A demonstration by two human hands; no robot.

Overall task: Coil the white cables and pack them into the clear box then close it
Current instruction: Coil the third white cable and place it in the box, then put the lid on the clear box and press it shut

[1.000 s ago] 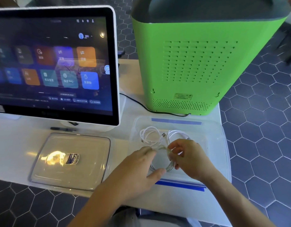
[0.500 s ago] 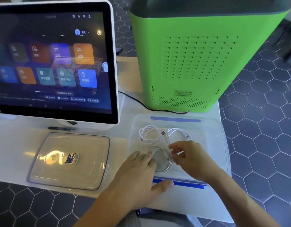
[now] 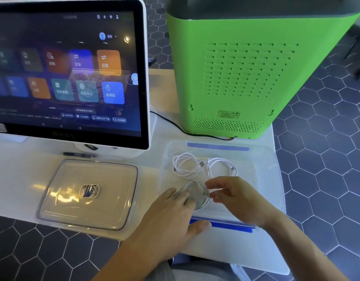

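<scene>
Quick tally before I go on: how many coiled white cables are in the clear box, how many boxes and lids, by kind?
Coiled white cables in the clear box: 3, far left coil, far right coil, near coil between the left hand and right hand
Clear box: 1
Lid, off, on the table: 1
Total: 5

Hidden and cut off

The left hand covers part of the coiled cable (blurred); beyond both hands, the screen and green machine run off-frame.

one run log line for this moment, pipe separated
stage: packing | left hand presses third coil in clear box | right hand beside coil, open | two coils packed | lid off
</scene>
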